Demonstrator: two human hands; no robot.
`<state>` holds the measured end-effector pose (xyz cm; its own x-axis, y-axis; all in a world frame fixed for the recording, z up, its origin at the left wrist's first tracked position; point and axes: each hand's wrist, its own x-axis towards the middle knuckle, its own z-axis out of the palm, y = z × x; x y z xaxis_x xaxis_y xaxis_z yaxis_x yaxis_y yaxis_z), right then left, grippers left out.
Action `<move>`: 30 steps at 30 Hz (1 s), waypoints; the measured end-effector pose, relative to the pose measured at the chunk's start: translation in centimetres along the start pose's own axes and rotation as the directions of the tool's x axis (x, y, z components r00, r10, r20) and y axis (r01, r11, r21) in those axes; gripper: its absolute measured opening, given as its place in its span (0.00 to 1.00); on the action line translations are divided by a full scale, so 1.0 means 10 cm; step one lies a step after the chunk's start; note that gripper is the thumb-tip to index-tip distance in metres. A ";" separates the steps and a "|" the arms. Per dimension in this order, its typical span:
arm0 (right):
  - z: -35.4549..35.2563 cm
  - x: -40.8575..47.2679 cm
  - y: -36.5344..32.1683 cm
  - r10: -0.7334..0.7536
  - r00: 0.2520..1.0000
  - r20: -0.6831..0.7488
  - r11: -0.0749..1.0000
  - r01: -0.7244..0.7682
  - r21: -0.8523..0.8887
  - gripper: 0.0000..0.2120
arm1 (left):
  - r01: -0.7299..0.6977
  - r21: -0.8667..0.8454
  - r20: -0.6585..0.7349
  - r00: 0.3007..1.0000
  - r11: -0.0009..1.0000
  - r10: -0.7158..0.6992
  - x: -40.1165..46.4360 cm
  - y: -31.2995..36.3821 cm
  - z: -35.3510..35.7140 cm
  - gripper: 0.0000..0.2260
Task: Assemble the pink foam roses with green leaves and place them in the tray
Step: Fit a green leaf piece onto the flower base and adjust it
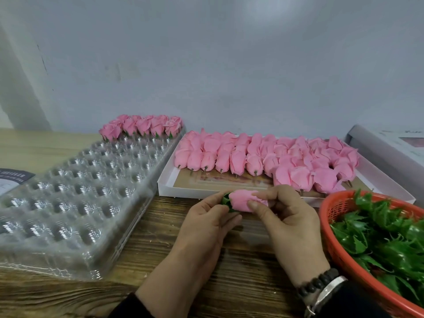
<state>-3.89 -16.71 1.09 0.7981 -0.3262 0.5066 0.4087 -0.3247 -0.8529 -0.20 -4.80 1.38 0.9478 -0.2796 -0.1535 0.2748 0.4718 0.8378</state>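
Both hands are up over the wooden table (160, 228) and they've got one pink rose (245, 199) between them, lying sideways: the right hand (291, 223) pinches the petal end with thumb and fingertips curled round it, while the left hand (206, 222) grips the base, where a green leaf (227, 200) sits snug against the bloom. Just behind the hands, the white box (165, 182) holds rows of bare pink roses (263, 157) lying on their sides, short stems poking towards us. Off to the left, the clear plastic tray (75, 191) stretches away, and at its far end a cluster of finished roses (142, 126) stands upright in the cups with green showing beneath them. On the right, touching the frame edge, the orange basket (337, 246) is heaped with loose green leaves (385, 237). A beaded bracelet (319, 283) and a watch (330, 292) ride the right wrist
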 end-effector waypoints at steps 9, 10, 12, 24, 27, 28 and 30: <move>0.01 0.02 0.01 -0.136 0.991 0.014 0.979 0.136 -0.154 0.19 | -0.067 0.028 -0.042 0.997 0.997 0.068 -0.06 -0.01 0.06 0.14; 0.01 0.01 0.00 -0.153 0.988 0.018 0.973 0.154 -0.172 0.19 | -0.073 0.024 -0.046 0.996 0.997 0.074 -0.06 -0.01 0.06 0.14; 0.01 0.01 0.00 -0.171 0.985 0.023 0.967 0.172 -0.190 0.18 | -0.089 0.038 -0.040 0.995 0.995 0.090 -0.07 -0.02 0.08 0.15; 0.01 0.01 0.03 -0.147 0.989 0.013 0.972 0.147 -0.185 0.13 | -0.162 0.079 -0.002 0.987 0.984 0.162 -0.11 -0.09 0.09 0.20; 0.03 0.00 0.01 -0.151 0.987 0.055 0.967 0.159 -0.200 0.10 | -0.231 0.145 0.106 0.970 0.962 0.217 -0.12 -0.13 0.12 0.25; 0.03 0.00 0.00 -0.148 0.987 0.058 0.966 0.157 -0.203 0.10 | -0.249 0.153 0.128 0.964 0.956 0.231 -0.12 -0.14 0.13 0.25; 0.02 0.00 0.00 -0.139 0.989 0.050 0.967 0.147 -0.208 0.10 | -0.252 0.164 0.148 0.962 0.954 0.229 -0.10 -0.16 0.13 0.25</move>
<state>-3.80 -16.54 1.10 0.7546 -0.2328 0.6135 0.4200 -0.5470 -0.7242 -1.81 -6.31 0.88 0.9508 -0.2846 0.1220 -0.0037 0.3835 0.9235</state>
